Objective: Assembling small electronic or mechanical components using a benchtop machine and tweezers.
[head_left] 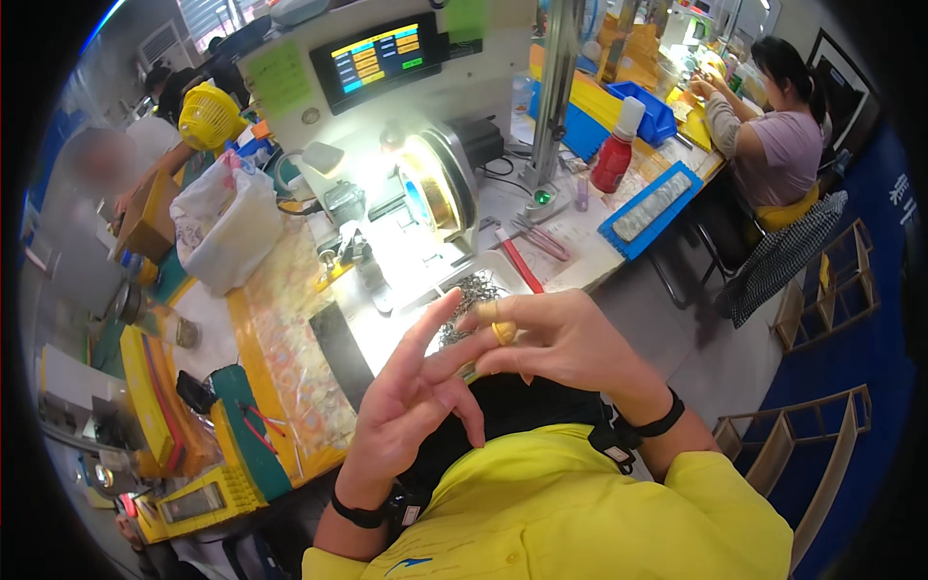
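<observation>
My left hand [411, 391] is held up before my chest, its fingers spread apart. One of its fingers reaches across to my right hand [565, 338]. A small yellow cap, like a rubber finger cot [504, 333], sits where the two hands meet. The right thumb and fingers close around it; whose fingertip it covers is partly hidden. A thin pale band circles a right finger. Just beyond my hands, a white tray [498, 266] holds many small dark metal pieces [476, 290].
A lit bench machine [435, 184] with a round spool and a screen [379, 60] stands ahead. Red-handled tool [520, 261], tweezers [543, 237], red bottle [615, 150] and blue tray [650, 208] lie right. Left are a white-lined bin [227, 227] and pliers [259, 416]. A co-worker [778, 145] sits far right.
</observation>
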`<state>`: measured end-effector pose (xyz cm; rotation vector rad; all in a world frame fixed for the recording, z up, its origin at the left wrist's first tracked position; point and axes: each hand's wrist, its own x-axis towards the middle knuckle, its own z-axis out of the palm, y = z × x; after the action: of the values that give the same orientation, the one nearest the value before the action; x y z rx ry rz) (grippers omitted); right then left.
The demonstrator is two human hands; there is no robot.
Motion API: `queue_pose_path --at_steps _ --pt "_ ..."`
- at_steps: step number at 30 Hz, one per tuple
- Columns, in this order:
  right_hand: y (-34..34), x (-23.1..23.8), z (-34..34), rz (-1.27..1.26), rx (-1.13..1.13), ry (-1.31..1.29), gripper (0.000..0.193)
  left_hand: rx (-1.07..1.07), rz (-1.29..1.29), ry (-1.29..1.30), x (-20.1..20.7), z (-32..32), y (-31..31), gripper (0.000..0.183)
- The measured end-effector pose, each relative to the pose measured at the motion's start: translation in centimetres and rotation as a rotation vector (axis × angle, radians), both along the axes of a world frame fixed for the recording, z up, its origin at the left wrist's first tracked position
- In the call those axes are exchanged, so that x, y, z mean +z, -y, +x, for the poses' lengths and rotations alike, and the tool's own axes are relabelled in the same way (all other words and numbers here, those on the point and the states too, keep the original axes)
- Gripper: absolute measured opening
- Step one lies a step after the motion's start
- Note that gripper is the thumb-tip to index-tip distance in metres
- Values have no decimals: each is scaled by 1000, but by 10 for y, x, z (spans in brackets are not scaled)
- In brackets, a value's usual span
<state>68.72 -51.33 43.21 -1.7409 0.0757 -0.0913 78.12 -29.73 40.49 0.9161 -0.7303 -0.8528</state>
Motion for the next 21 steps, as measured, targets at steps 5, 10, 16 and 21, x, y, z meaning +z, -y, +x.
queue_pose_path --at_steps 5,10,16,21 --pt "4 -7 -1 45 -11 54 35 -43 49 20 5 -6 -2 75" --pt "4 -5 -3 118 -22 45 31 85 78 132 4 -12 -3 72" --pt "3 -12 -5 95 -42 118 30 125 49 141 1 -15 -2 68" --pt "-11 -10 -9 60 -146 198 25 220 80 140 4 -21 5 60"
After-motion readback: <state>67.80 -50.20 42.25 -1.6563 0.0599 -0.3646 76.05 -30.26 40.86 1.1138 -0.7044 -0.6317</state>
